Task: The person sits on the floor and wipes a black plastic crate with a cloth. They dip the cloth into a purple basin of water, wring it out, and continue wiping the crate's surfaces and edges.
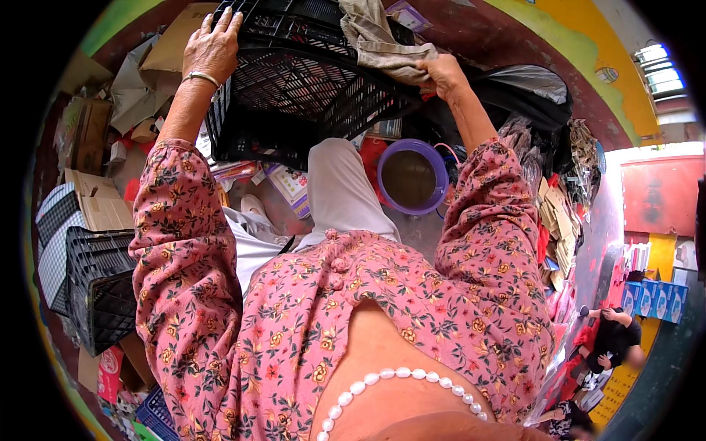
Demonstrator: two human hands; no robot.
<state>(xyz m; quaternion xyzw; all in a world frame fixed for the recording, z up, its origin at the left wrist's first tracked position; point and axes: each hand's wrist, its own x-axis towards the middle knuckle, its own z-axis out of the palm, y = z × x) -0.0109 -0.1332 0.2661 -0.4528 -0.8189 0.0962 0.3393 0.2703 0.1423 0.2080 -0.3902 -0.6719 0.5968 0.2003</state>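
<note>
**Two hands on a black crate**

Both hands hold a black plastic crate with latticed walls, raised out in front of the person. The left hand is closed over the crate's far left rim, fingers curled across the top edge, a thin bangle on the wrist. The right hand grips the crate's right edge, and its fingers also pinch a beige cloth that is draped over that rim. Both arms wear sleeves of a pink flowered blouse.

Below the crate, a purple round tub sits on the floor just beside the person's pale trouser leg. A second black crate stands at the left, near flattened cardboard. Behind the right hand lies a black plastic bag. Stacks of paper goods are piled at the right, and another person in dark clothes crouches at the lower right, well apart.
</note>
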